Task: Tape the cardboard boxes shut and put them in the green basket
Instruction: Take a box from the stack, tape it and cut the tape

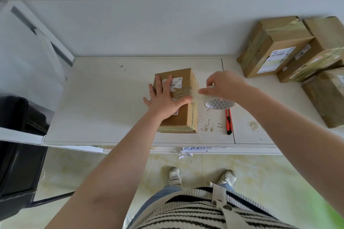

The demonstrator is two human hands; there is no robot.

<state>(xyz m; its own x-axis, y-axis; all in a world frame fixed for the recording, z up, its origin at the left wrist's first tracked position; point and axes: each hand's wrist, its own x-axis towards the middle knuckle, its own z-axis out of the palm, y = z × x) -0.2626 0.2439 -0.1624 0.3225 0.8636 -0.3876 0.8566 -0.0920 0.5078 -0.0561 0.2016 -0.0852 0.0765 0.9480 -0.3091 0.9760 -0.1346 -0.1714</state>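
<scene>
Squarely in the middle of the pale, scuffed tabletop (111, 108) stands a brown corrugated cardboard box (181, 115), oblong, with a white printed label near its far end and glossy clear tape along its right edge. The left hand (163, 98) lies flat on the lid, fingers straight and spread, pressing down rather than gripping. The right hand (221, 84) hovers just beside the box's right edge, thumb and fingers pinching a thin, translucent strip of tape (195, 95) that runs from the fingertips to the lid. Under that wrist sits a roll of clear tape (219, 103), seen as a flat grey oval. Near it lies a slim red-and-black utility knife (228, 121). Several more cardboard boxes (275, 46), taped and labelled, are heaped at the table's far right. Green blur shows at the lower right corner; I cannot tell whether it is the basket.
</scene>
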